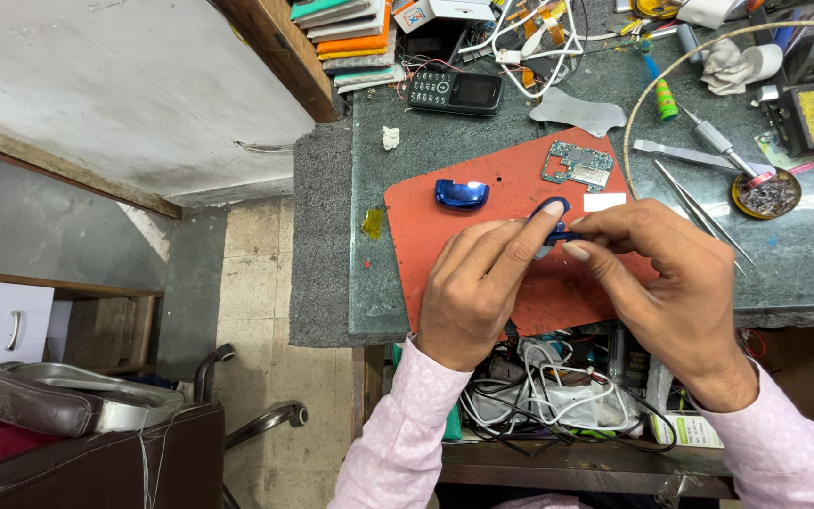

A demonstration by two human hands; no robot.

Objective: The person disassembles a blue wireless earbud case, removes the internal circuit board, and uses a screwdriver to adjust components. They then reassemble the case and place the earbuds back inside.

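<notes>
Both hands met over the red mat [482, 283]. The left hand [478, 287] and the right hand [666, 278] pinched a small blue part [555, 226] between their fingertips. Just beyond the left hand lay a blue shell [461, 193]; beyond the right, a green circuit board [577, 166] and tweezers [699, 212].

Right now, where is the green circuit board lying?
In the head view, the green circuit board lies at the far right corner of the red mat, beyond both hands and right of the blue shell piece.
</notes>
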